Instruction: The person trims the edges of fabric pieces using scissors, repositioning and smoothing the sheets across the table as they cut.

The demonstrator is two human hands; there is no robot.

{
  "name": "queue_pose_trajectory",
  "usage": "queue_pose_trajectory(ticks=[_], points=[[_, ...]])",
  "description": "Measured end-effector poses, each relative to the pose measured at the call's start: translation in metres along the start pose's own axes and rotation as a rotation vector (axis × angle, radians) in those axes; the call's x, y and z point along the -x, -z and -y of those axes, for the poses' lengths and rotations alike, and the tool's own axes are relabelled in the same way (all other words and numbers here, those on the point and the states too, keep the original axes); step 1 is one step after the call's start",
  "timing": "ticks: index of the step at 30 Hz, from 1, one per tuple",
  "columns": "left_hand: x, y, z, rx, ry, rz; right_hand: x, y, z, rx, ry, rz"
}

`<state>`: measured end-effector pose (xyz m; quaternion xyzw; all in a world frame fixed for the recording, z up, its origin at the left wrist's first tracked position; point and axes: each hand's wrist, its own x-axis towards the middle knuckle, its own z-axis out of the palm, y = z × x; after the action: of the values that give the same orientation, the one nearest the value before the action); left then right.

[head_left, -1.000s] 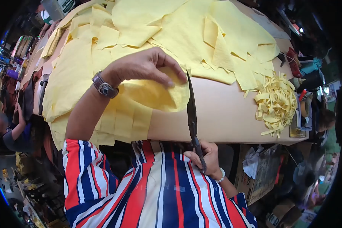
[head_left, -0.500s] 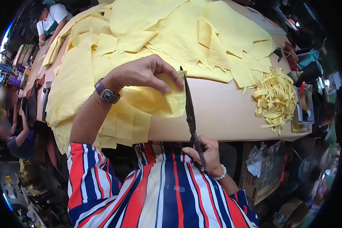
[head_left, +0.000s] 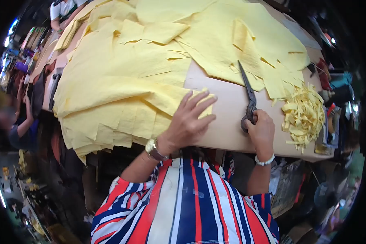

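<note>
My left hand [head_left: 191, 118] has its fingers spread over the right edge of the yellow sheets [head_left: 110, 97], which look like soft leather or cloth. A corner of yellow material shows past its fingertips. In my right hand [head_left: 262, 132] are dark metal scissors [head_left: 250, 95], gripped by the handles near the table's front edge. Their blades point away from me and appear closed, lying over the bare tabletop with the tip at another yellow sheet [head_left: 207, 44]. I wear a watch on the left wrist and a beaded bracelet on the right.
A heap of narrow yellow offcuts [head_left: 304, 116] lies at the right of the tan table [head_left: 227, 132]. Behind it are a teal item [head_left: 340, 80] and a small tray [head_left: 329, 136]. One person [head_left: 63, 12] is at the far left; another person's arm [head_left: 26, 116] shows at the left.
My left hand has released the lifted yellow piece and come down nearer me, fingers spread. My right hand has carried the scissors forward and right onto the table. The view has shifted.
</note>
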<state>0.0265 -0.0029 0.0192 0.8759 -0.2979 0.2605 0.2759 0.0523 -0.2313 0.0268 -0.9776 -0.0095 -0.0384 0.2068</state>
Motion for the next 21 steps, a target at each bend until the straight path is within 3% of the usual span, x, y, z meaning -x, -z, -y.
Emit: queue_pose_trajectory(ticks=[2,4,9,12,14,17,21], points=[[0.016,0.006,-0.008,0.007,0.091,-0.08,0.002,-0.003,0.015,0.02,0.199,-0.085],[0.026,0.015,-0.009,-0.036,0.147,-0.143,-0.009,-0.016,0.031,-0.123,0.336,-0.028],[0.038,0.07,0.038,-0.358,0.398,-0.398,-0.06,-0.057,0.057,-0.183,0.658,-0.029],[0.054,0.114,0.067,-0.587,0.555,-0.634,-0.068,-0.053,0.065,-0.104,0.782,0.144],[0.072,0.14,0.079,-0.705,0.637,-0.79,-0.07,-0.049,0.067,-0.128,0.816,0.193],[0.097,0.163,0.09,-0.568,0.814,-0.942,-0.074,-0.045,0.07,-0.178,0.849,0.267],[0.116,0.184,0.105,-0.731,0.99,-0.817,-0.072,-0.051,0.072,-0.162,0.853,0.263]])
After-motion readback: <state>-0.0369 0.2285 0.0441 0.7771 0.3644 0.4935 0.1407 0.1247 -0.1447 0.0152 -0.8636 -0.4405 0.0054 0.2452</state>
